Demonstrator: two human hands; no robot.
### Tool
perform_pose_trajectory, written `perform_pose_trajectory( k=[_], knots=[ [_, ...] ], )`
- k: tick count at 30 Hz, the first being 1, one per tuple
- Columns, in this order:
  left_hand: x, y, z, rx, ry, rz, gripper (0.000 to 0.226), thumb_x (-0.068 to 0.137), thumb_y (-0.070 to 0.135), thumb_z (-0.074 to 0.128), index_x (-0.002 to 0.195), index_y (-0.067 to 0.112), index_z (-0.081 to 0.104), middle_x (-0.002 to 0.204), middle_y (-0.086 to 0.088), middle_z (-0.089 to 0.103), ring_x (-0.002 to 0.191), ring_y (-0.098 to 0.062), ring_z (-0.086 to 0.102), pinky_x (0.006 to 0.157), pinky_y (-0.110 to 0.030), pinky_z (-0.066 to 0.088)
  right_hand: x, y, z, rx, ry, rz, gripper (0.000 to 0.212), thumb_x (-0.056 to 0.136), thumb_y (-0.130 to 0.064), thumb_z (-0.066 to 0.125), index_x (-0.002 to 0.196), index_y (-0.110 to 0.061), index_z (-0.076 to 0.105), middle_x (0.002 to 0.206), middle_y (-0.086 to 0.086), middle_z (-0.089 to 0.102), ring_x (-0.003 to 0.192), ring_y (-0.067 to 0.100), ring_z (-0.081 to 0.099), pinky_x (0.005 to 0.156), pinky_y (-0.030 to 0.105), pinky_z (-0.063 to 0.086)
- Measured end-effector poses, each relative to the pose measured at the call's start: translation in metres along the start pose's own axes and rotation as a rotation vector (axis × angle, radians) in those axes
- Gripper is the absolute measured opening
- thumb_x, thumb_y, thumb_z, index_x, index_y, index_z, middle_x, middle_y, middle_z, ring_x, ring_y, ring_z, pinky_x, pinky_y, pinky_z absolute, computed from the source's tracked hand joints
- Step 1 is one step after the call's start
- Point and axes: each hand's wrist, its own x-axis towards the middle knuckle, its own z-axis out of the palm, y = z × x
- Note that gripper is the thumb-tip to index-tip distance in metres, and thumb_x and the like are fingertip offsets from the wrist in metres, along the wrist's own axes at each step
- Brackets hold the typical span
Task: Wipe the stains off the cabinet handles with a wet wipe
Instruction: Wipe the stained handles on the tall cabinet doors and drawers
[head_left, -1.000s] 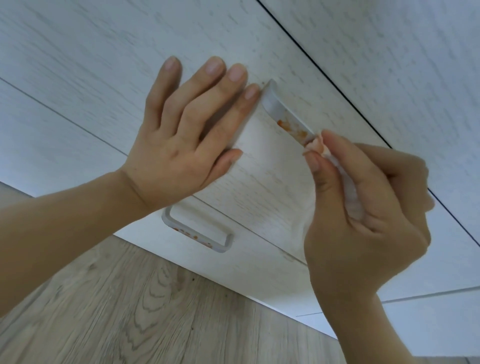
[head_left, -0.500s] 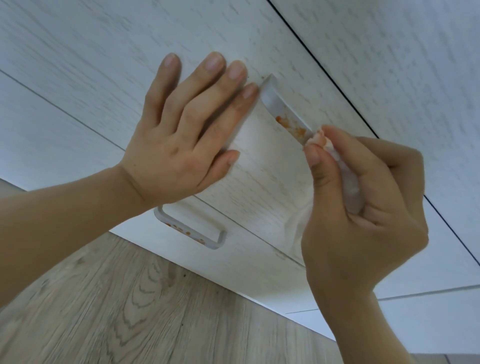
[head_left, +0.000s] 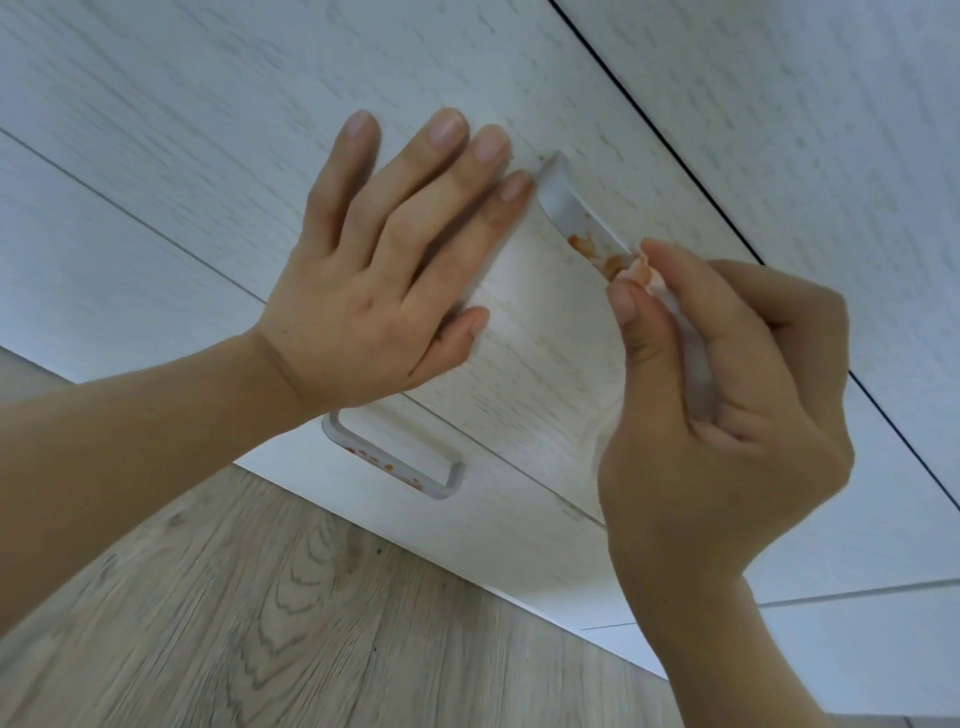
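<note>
A white upper cabinet handle (head_left: 566, 202) carries orange stains near its right part. My right hand (head_left: 727, 405) pinches a white wet wipe (head_left: 691, 353) between thumb and fingers, and the wipe's tip touches the stained stretch of that handle. My left hand (head_left: 374, 280) lies flat with straight fingers on the white drawer front (head_left: 540, 353), its little finger beside the handle's left end. A lower handle (head_left: 400, 462) on the drawer below also shows orange stains; nothing touches it.
White wood-grain cabinet fronts (head_left: 208, 104) fill the upper view, split by dark seams. A light wooden floor (head_left: 260, 623) lies below the cabinet's bottom edge.
My right hand with the wipe has slid a little along the upper handle's stained part. My left hand stays pressed flat on the drawer front.
</note>
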Motion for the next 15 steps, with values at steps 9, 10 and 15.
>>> perform_pose_trajectory(
  k=[9, 10, 15],
  knots=[
    [0.0, -0.001, 0.001, 0.003, 0.003, 0.005, 0.063, 0.095, 0.036, 0.03, 0.146, -0.002, 0.029, 0.143, -0.022, 0.03, 0.137, -0.033, 0.024, 0.117, -0.049, 0.014, 0.007, 0.0, 0.004, 0.014, -0.025, -0.085, 0.023, 0.086, -0.002, 0.07, 0.107, -0.005, 0.059, 0.096, -0.013, 0.05, 0.078, 0.019, 0.058, 0.071, 0.028, 0.05],
    [0.0, 0.0, 0.001, 0.004, 0.005, 0.006, 0.063, 0.095, 0.036, 0.031, 0.145, -0.002, 0.03, 0.143, -0.022, 0.03, 0.136, -0.033, 0.024, 0.117, -0.048, 0.014, 0.007, 0.001, 0.005, 0.009, -0.022, -0.096, 0.023, 0.086, -0.002, 0.07, 0.107, -0.004, 0.059, 0.096, -0.013, 0.05, 0.077, 0.019, 0.058, 0.071, 0.026, 0.049],
    [0.0, -0.001, 0.002, 0.008, 0.011, 0.006, 0.064, 0.095, 0.036, 0.031, 0.146, -0.002, 0.028, 0.143, -0.022, 0.031, 0.137, -0.033, 0.025, 0.117, -0.048, 0.014, 0.005, 0.001, 0.005, -0.027, 0.0, -0.123, 0.021, 0.086, -0.002, 0.07, 0.105, -0.003, 0.06, 0.095, -0.011, 0.052, 0.08, 0.012, 0.054, 0.073, 0.021, 0.047]
  ],
)
